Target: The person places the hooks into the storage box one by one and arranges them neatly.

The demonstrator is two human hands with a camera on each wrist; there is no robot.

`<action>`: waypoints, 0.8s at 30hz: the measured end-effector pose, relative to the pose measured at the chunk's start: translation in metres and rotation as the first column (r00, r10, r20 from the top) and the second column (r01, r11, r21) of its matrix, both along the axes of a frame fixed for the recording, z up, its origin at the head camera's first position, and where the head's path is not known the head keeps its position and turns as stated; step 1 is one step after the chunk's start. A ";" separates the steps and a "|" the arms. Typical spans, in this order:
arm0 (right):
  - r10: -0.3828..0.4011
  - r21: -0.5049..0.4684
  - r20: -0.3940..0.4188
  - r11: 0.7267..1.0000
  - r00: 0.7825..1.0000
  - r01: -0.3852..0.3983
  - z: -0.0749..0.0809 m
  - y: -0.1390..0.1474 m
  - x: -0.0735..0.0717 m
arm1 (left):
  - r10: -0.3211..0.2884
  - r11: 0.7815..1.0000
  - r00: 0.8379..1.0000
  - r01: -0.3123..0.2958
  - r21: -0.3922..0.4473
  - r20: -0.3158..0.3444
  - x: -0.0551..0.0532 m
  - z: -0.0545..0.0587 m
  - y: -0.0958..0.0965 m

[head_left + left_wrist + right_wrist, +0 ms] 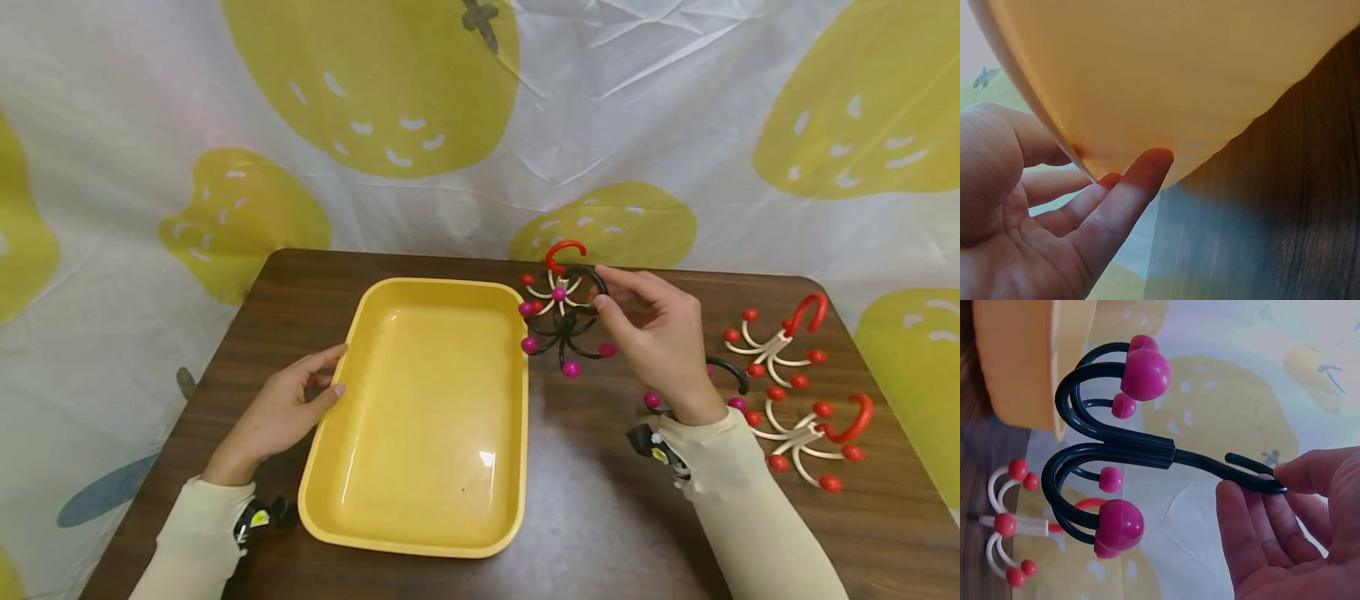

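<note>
Both hands are busy, well apart, on either side of a yellow plastic tray (427, 417). Over at nine o'clock on it, the left hand (281, 408) has hold of the edge, thumb at the rim, a finger against the outer wall. Across at two o'clock comes the action: the right hand (656, 329) is pinching a black multi-arm hook hanger (1147, 453) by its curved top, thumb against fingers, and it looks lifted off the wooden table (585, 500)! Its magenta balls hang right by the tray's rim at two o'clock; whether one is touching, I can't tell from here. And the score so far? Early going, I'd judge: one hanger in hand, every other one I can see sitting outside the tray. Count them: a red-hooked white hanger (1029, 526) just behind the held one, towards one o'clock; a second black hanger (738, 374) between four and five o'clock of the right hand, half hidden by the wrist; then two more white ones with red balls, the farther hanger (772, 350) at three o'clock of that hand, the nearer hanger (802, 435) at four. Four on the wood, then, none of them in anyone's fingers.
</note>
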State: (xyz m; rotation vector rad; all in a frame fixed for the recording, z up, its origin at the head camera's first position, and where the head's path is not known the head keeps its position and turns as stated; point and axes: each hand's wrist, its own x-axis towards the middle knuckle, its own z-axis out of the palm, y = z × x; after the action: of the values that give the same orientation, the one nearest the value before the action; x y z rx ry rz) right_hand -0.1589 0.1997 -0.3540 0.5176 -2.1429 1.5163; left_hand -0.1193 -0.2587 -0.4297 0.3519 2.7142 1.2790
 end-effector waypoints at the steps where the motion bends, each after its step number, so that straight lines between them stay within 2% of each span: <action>1: 0.014 -0.009 0.003 1.000 1.000 -0.014 0.000 -0.002 -0.001 | 0.000 1.000 1.000 0.000 0.000 0.002 0.000 0.000 0.000; 9: 0.113 -0.030 -0.004 0.993 0.994 -0.113 0.002 -0.017 -0.011 | -0.001 1.000 1.000 0.001 0.017 0.006 0.002 -0.001 0.002; 13: 0.131 -0.014 -0.010 0.991 0.991 -0.131 0.001 -0.026 -0.017 | -0.003 1.000 1.000 0.003 0.012 -0.005 0.002 -0.001 0.002; 16: 0.141 0.012 0.013 0.990 0.990 -0.141 0.000 -0.034 -0.022 | 0.002 1.000 1.000 -0.002 0.013 0.004 0.002 -0.001 0.003; 21: 0.222 -0.008 0.069 0.975 0.973 -0.222 -0.001 -0.050 -0.029 | 0.008 1.000 1.000 -0.008 0.014 0.008 0.005 0.001 0.004; 24: 0.240 0.054 0.046 0.969 0.970 -0.242 0.000 -0.059 -0.034 | 0.007 1.000 1.000 -0.007 0.015 0.003 0.006 0.003 0.005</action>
State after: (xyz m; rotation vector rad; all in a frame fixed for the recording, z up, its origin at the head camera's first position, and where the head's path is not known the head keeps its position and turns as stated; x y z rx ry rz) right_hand -0.1925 0.1406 -0.3537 0.8007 -2.2261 1.6036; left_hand -0.1136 -0.2538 -0.4267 0.3420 2.7068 1.3018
